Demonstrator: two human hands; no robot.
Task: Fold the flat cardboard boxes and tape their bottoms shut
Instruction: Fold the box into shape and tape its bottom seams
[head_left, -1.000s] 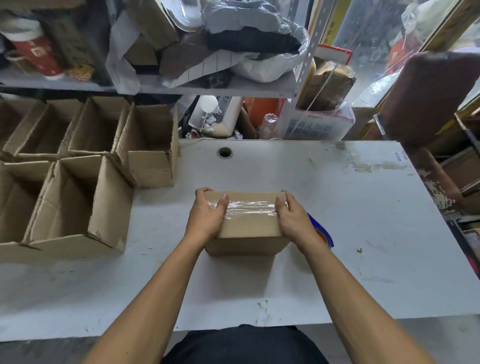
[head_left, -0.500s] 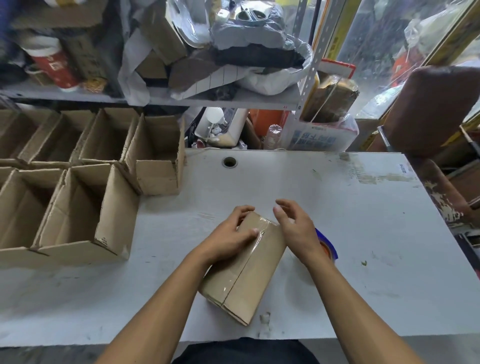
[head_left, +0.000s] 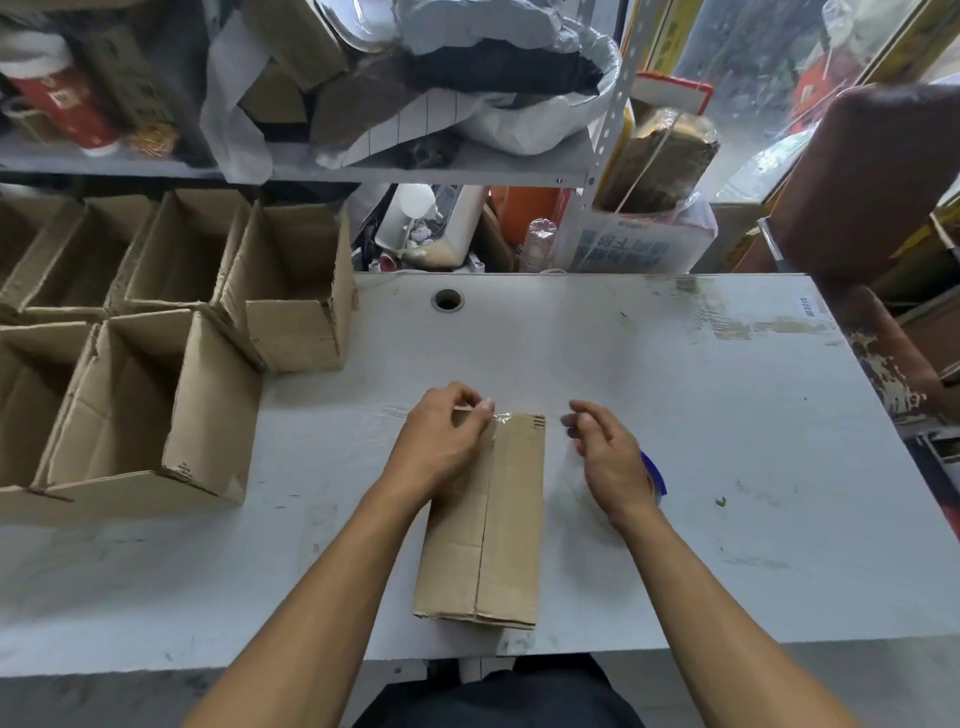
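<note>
Cardboard box (head_left: 498, 519), folded into shape, lies lengthwise on the white surface (head_left: 727, 415) directly in front of the person, its taped bottom seam facing up and running away from them. Clear tape (head_left: 511, 420) glints at the far end of the box. The left hand (head_left: 441, 447) rests on the far left part of the box, thumb and forefinger pinched together at the tape's end, seemingly pressing it down over the far edge. The right hand (head_left: 608, 457) hovers just beside the box on the right, fingers loosely curled, gripping nothing and not touching the cardboard. Behind that hand, a blue tape roll (head_left: 655, 475) is partly hidden. To the left, several finished open boxes (head_left: 208, 415) stand in rows on the surface.

The step in hand appears to be sealing the bottom: smoothing the tape end flat. Next, the box likely needs turning upright and setting among the finished ones, which calls for both hands gripping its sides, then fetching another flat box, none of which is visible.
</note>
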